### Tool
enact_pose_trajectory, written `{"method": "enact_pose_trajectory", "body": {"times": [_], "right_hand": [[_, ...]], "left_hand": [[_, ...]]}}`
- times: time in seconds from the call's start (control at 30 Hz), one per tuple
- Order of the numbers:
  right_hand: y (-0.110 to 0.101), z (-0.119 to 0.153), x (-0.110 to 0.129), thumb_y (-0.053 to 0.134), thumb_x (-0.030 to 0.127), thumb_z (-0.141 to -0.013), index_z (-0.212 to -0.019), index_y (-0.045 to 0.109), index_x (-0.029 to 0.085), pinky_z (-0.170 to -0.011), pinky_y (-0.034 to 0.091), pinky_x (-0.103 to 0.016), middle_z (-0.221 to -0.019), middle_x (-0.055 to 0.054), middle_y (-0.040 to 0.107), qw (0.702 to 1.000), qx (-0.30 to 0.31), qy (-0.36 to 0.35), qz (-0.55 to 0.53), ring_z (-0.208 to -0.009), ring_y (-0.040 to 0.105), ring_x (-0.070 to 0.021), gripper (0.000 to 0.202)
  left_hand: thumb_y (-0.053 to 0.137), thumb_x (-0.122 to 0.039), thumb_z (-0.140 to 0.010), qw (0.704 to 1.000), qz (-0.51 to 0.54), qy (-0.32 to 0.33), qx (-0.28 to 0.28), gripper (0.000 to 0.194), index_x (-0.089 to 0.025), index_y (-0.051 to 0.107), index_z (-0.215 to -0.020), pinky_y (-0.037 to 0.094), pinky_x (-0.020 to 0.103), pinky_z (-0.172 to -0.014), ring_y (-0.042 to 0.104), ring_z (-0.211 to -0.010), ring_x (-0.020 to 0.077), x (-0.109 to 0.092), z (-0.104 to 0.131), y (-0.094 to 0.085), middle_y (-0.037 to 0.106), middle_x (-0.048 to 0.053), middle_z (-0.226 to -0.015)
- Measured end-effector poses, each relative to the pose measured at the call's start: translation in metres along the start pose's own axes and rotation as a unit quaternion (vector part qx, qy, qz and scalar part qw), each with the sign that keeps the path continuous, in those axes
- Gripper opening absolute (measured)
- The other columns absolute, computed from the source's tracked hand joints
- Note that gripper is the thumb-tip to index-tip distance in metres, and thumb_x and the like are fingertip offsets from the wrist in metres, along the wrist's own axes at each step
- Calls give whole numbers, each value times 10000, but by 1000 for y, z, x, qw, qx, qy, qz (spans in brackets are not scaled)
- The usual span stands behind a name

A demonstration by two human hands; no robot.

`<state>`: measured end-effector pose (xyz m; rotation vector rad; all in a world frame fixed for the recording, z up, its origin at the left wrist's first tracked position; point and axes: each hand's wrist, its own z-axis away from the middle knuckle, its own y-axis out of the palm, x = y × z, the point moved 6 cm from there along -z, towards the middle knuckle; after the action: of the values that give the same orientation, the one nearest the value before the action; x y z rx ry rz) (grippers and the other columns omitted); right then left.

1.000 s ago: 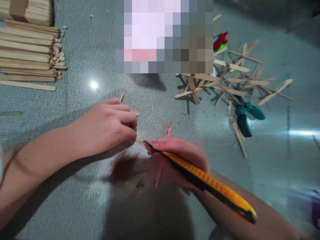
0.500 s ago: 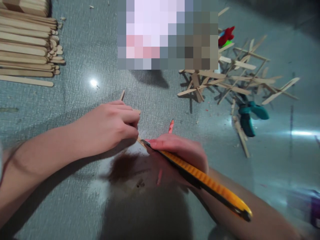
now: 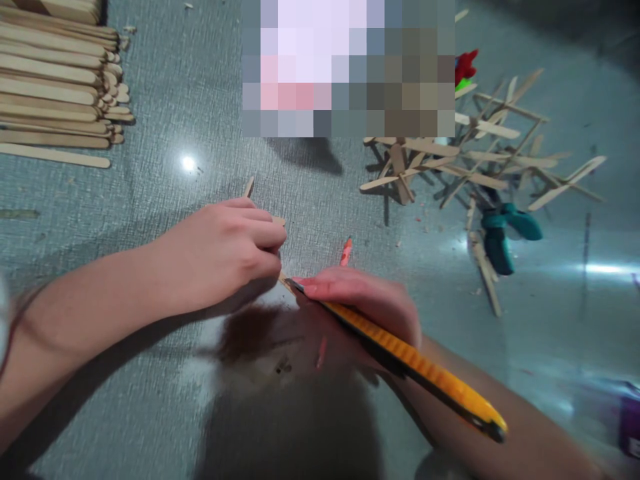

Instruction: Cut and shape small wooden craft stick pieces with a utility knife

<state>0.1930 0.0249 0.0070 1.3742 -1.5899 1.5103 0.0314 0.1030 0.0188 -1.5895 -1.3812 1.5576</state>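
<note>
Nearest is the yellow utility knife [image 3: 415,357], one of them, its butt end toward the lower right and its blade end toward the left hand. The right hand [image 3: 373,297] has its fingers closed around it. The blade end lies against the wooden stick [image 3: 285,279] just beyond the right fingertips. The left hand [image 3: 240,243] grips that stick with its fingers bent down over it; two more stick ends poke out past the knuckles, and whether they belong to separate sticks I cannot tell. The hands are close, with only a narrow gap between.

Grey desk [image 3: 115,413] stretches below the left forearm and between that hand and the stick pile. One purple object [image 3: 631,420] is cut by the right picture edge. One red pencil [image 3: 346,252] sticks out past the right hand.

Farther right lies one teal-handled tool [image 3: 496,247], two handles showing, just beside a few wooden scraps [image 3: 485,277]. Beyond it spreads a tangle of crossed sticks [image 3: 425,147], too overlapped to count. Far left, the stick pile [image 3: 50,87] runs off the picture edge, also uncountable, with one single stick [image 3: 55,155] along its near side.
</note>
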Motion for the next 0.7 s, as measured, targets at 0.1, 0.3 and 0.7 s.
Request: {"method": "enact_pose_trajectory", "body": {"times": [0.1,0.3,0.7], "right_hand": [[-2,0,0,740,145,-930,-1078,743,297,-736,668,-360,-943,-7,823,1000,8,-6,-1,-788,791,-204,212],[-3,3,-3,744,160,-936,-1097,745,336,-753,671,-405,-963,-11,828,1000,10,13,12,-796,795,-225,238],[-3,2,-6,714,198,-972,-1050,757,312,-793,653,-354,-962,6,821,999,37,34,-11,-837,794,-191,145]], "left_hand": [[398,-178,-1081,1000,7,0,-4,433,-222,785,-890,433,331,-788,606,-809,176,-1,0,-1,693,24,-837],[422,-160,-1062,1000,21,-2,-2,418,-218,787,-866,434,337,-792,606,-809,181,-1,0,-1,683,24,-822],[481,-177,-1046,1000,12,6,4,356,-205,752,-816,451,333,-793,609,-821,185,0,-2,0,677,26,-816]]}}
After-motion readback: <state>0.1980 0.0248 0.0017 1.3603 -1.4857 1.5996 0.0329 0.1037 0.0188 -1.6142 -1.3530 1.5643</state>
